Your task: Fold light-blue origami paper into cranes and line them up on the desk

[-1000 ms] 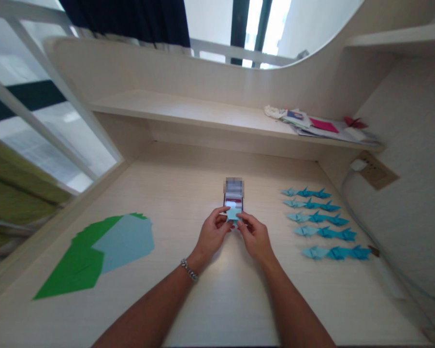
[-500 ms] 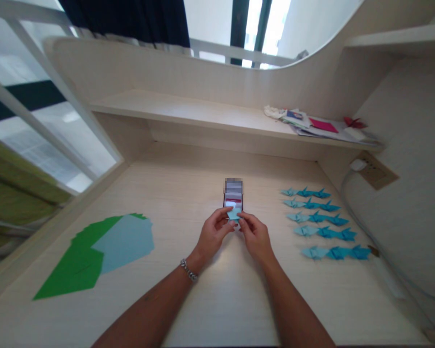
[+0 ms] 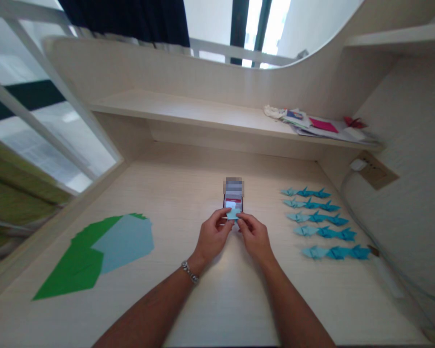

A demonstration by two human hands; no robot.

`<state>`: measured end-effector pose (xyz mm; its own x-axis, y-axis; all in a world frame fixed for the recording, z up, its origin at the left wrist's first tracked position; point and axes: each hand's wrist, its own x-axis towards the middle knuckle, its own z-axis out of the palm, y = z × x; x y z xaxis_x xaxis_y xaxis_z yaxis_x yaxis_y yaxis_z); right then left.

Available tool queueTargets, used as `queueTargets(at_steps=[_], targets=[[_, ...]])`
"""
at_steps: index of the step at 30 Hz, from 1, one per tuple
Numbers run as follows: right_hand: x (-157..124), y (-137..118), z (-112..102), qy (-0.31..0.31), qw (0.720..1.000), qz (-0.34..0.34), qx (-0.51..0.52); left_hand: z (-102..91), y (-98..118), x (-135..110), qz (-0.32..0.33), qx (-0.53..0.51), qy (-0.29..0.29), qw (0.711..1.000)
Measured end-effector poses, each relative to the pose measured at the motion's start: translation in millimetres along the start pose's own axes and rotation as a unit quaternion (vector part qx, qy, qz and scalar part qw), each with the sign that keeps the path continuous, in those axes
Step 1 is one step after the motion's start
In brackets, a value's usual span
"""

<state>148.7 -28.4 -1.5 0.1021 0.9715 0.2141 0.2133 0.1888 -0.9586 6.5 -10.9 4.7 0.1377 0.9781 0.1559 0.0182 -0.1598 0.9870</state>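
A small folded piece of light blue origami paper [image 3: 233, 213] is pinched between both hands near the middle of the desk. My left hand [image 3: 213, 233] grips its left side, fingers closed. On the opposite side my right hand [image 3: 254, 235] has thumb and fingers closed on the paper. Just beyond the fingertips lies a phone [image 3: 233, 197] with its screen lit; the paper covers its near end. Several rows of folded blue paper cranes [image 3: 326, 232] stand to the right, shading from pale to deeper blue.
Fanned green paper sheets [image 3: 76, 266] and light blue sheets [image 3: 128, 244] lie on the left of the desk [image 3: 188, 169]. Papers and a pink sheet [image 3: 323, 125] rest on the back shelf [image 3: 188, 111]. A cable [image 3: 366, 232] runs along the right wall from a socket [image 3: 374, 170].
The paper has turned slightly between my fingers and now looks more squared. My hands have shifted only a little; everything else stays in place.
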Motion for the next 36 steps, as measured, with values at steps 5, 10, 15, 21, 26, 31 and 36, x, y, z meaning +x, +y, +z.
queueTargets(at_steps=[5,10,15,21,26,31,36], targets=[[-1,-2,1,0.002,1.0,0.0,0.004,1.0,5,-3,-0.005,0.024,0.017,1.0],[-3,1,4,-0.003,1.0,-0.001,0.002,2.5,0,0,-0.024,-0.039,0.03,0.999],[-4,-3,4,-0.01,1.0,-0.002,0.005,-0.1,-2,4,-0.03,-0.072,0.02,0.997],[0,-6,-1,-0.023,0.996,0.036,0.073,-5.8,-1,6,0.009,-0.006,-0.006,1.0],[8,1,-6,0.005,0.974,0.138,0.177,-0.7,-4,4,-0.02,-0.048,-0.039,0.998],[8,2,-9,-0.026,0.957,0.183,0.223,0.4,-1,3,-0.015,-0.06,-0.045,0.997],[6,0,-11,-0.058,0.945,0.21,0.244,-2.2,4,2,0.003,-0.021,-0.051,0.998]])
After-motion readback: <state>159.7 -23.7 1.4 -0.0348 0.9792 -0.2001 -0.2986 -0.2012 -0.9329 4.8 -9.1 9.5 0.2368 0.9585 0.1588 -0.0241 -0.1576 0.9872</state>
